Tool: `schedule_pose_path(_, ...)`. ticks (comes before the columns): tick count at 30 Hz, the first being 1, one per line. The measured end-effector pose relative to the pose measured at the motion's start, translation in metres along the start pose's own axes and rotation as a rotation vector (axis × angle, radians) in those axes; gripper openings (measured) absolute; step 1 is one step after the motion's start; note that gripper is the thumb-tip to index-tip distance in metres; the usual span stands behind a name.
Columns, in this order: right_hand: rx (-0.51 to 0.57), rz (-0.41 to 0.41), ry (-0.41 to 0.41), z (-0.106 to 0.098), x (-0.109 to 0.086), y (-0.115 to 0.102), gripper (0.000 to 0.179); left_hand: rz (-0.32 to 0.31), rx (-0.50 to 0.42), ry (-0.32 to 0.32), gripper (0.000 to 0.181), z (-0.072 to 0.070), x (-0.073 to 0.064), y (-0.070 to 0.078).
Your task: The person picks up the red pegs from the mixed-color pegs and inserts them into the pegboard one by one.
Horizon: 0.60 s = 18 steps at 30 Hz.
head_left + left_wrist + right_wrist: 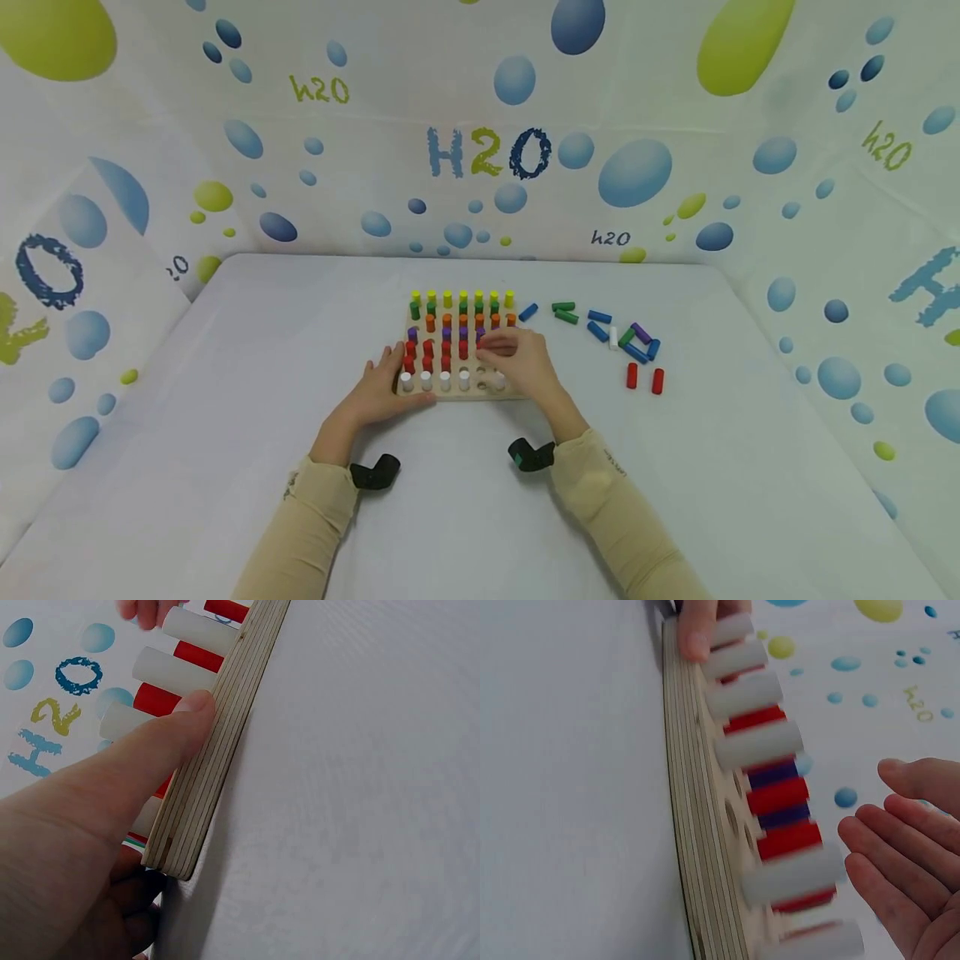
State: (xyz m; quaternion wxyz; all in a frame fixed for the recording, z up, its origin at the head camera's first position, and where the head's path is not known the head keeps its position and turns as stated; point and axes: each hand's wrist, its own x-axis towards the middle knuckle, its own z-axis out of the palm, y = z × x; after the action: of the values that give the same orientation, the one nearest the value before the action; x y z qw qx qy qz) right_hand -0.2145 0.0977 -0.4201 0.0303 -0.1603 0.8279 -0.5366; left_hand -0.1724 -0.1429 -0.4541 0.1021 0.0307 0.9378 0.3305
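A wooden pegboard [461,398] stands on the table, holding rows of yellow, green, orange, purple, red and white pegs. My left hand [371,394] grips its near left corner; the thumb [169,735] presses along the front edge beside the white pegs [174,669], fingers at the left side. Over the board's right part is my right hand [522,360]. In the right wrist view its fingers [889,836] are extended, thumb apart, with nothing between them. Near its fingertips are red pegs [789,841] in the board and a few bare holes [732,818]. The hand hides some right-side pegs in the head view.
Loose pegs lie right of the board: several blue ones [597,332], green ones [566,317], a white one [613,337], a purple one [641,333] and two red ones [632,376]. A white cloth [225,400] covers the table; a patterned backdrop [360,167] surrounds it.
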Motion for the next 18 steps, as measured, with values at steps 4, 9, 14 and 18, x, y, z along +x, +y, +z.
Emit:
schedule_pose_path(4,-0.025,0.003,0.043,-0.019,-0.003,0.011,0.021,0.002,-0.01,-0.002,0.111,0.0,-0.001,0.001)
schedule_pose_path(9,-0.073,-0.016,0.088,-0.042,-0.008,0.024,0.022,0.002,-0.013,-0.005,0.111,-0.001,0.0,0.001)
schedule_pose_path(14,-0.096,0.024,0.128,-0.065,-0.013,0.036,0.027,-0.001,-0.008,-0.004,0.112,-0.001,0.002,-0.001)
schedule_pose_path(18,-0.102,0.071,0.162,-0.082,-0.019,0.046,0.028,0.003,0.0,-0.003,0.112,0.0,0.003,-0.003)
